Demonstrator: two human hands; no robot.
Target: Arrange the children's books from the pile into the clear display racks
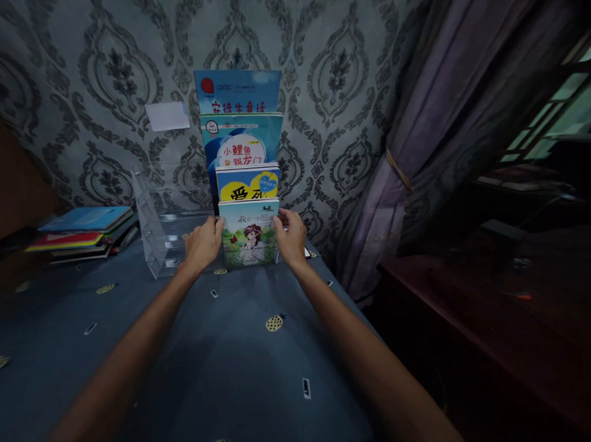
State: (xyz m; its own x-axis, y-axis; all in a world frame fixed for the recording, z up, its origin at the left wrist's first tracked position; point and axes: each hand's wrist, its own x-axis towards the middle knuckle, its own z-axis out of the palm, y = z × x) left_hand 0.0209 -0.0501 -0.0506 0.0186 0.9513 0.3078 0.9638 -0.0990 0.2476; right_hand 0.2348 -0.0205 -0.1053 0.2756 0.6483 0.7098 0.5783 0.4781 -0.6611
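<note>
Between my two hands a small green-and-white picture book (pixel 250 240) stands upright at the front of a clear acrylic book rack (pixel 151 236). My left hand (pixel 204 243) grips its left edge, thumb toward the cover. On the opposite edge, my right hand (pixel 291 238) closes with bent fingers. Behind it, in rising tiers, are a yellow-and-blue book (pixel 246 183), a blue book with a white oval (pixel 243 141) and a taller blue book (pixel 238 88). Their lower parts are hidden by the books in front.
A stack of books (pixel 88 223) lies left of the rack. A blank white card (pixel 167 115) sits at the rack's upper left. The blue patterned tablecloth (pixel 185 374) covers the table. Patterned wall behind, a purple curtain (pixel 375 209) and a dark red table (pixel 456 318) on the right.
</note>
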